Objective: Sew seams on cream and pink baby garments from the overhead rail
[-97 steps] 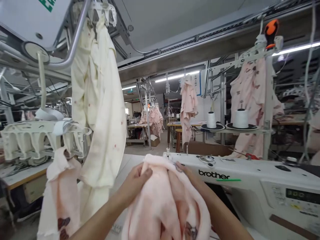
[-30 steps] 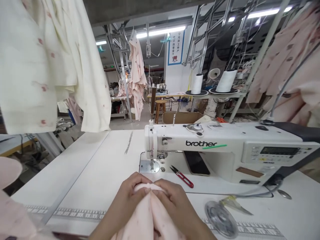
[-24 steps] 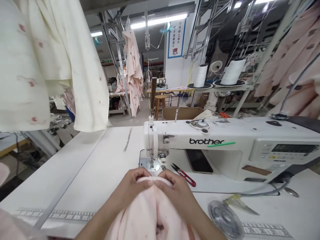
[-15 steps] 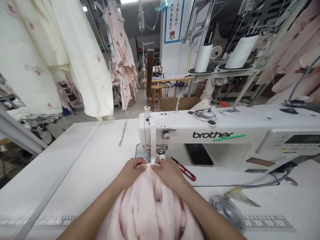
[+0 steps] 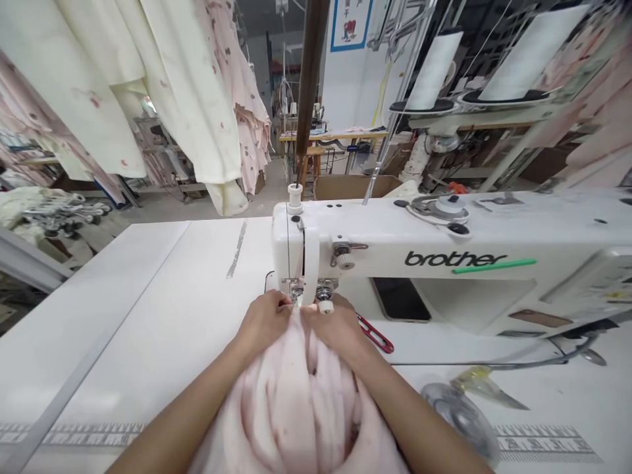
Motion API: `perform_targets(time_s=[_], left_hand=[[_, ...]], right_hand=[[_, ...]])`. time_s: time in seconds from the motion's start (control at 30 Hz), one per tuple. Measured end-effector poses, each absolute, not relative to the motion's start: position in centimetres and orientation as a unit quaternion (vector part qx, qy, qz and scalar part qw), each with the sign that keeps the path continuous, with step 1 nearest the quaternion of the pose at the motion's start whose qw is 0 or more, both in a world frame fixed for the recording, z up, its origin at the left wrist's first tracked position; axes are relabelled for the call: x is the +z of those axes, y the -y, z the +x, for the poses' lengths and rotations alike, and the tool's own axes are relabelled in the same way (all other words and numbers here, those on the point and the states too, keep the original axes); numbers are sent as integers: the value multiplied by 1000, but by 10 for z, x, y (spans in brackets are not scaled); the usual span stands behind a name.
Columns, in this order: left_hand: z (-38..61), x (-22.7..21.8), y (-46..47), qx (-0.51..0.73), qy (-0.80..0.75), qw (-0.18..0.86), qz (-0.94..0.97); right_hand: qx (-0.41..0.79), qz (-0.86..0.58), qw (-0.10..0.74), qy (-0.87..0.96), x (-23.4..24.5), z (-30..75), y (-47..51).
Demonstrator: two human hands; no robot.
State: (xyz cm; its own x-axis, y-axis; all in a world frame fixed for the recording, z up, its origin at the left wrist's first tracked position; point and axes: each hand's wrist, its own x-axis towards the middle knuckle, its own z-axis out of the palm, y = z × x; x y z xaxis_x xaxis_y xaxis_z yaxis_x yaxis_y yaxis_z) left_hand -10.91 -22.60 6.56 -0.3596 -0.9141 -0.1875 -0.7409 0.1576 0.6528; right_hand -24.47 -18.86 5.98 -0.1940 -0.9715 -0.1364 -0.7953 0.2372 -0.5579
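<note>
Pale pink fabric (image 5: 291, 401) with small dark spots hangs in gathered folds toward me, its top edge at the needle area of a white Brother sewing machine (image 5: 365, 243). My left hand (image 5: 266, 321) pinches the fabric just left of the presser foot (image 5: 296, 294). On the other side, my right hand (image 5: 332, 324) is closed on the same fabric, close under the machine head. Both sets of fingertips are partly hidden. Red thread snips (image 5: 376, 334) lie on the machine bed beside my right hand.
A phone (image 5: 401, 299) lies under the machine arm. On the table's right are a clear round container (image 5: 461, 421), a yellow-tipped tool (image 5: 486, 387) and a printed ruler strip (image 5: 543, 440). Cream garments (image 5: 187, 99) hang at left; thread cones (image 5: 434, 69) stand behind.
The view has shifted closer and lower toward the machine. Both hands have moved slightly forward with the fabric, bringing its top edge nearer the presser foot.
</note>
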Motion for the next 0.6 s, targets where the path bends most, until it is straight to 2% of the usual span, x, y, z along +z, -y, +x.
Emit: perform_targets(time_s=[0.6], left_hand=[[-106,54,232,-333,752,158,546]], right_hand=[[-191,-606,152,-757,45,-245,189]])
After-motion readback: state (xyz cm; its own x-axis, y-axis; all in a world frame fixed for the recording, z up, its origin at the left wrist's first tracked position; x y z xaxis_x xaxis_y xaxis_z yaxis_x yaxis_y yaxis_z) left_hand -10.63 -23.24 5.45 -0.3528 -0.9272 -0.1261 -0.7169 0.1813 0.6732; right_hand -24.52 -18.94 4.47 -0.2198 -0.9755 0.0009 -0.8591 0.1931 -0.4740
